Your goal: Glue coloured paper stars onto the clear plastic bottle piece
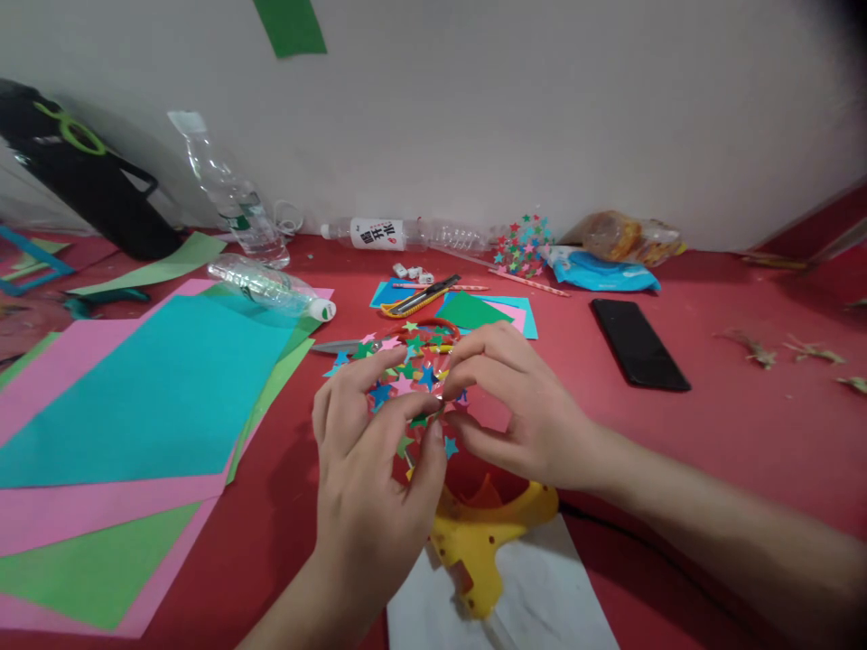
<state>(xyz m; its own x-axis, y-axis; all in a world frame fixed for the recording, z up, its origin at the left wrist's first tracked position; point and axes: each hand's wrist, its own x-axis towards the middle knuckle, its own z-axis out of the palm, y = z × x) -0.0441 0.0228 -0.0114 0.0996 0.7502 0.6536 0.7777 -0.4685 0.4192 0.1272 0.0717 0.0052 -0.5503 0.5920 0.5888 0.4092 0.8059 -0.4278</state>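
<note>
A clear piece covered with coloured paper stars (402, 385) is between my hands at the middle of the table. My left hand (379, 460) has its thumb and forefinger pinched at the piece's near right side. My right hand (515, 397) touches the same spot from the right, its fingers curled, with thumb and fingertips close to the left ones. What lies exactly between the fingertips is too small to make out. Below the hands a yellow glue gun (484, 542) lies on a white sheet (562, 596). Scissors with red handles (430, 327) are partly hidden behind the starred piece.
Coloured paper sheets (142, 397) cover the left side. Behind are a yellow cutter (413, 302), plastic bottles (379, 234), another star cluster (524, 246) and a blue packet (602, 271). A black phone (640, 345) lies to the right; a cable crosses beneath my right forearm.
</note>
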